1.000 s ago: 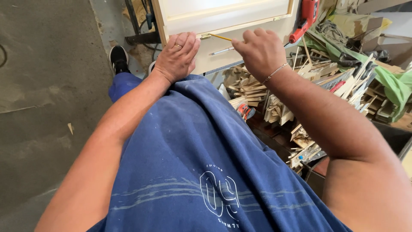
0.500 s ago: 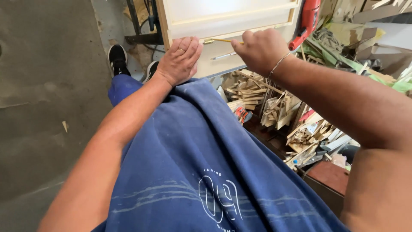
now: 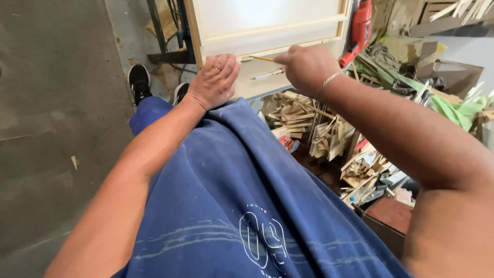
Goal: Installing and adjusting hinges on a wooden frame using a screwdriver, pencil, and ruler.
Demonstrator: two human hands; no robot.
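Hands on pale wooden panel

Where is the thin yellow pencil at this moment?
In the head view, the thin yellow pencil lies top centre against the cream wooden panel, its right end in the right hand, its metal end beside the left hand.

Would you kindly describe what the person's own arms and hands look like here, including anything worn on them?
Both arms are bare, with no sleeves showing and no gloves. The left hand wears a gold-coloured ring on one finger. The right hand has a thin silvery bracelet at the wrist. No watch shows.
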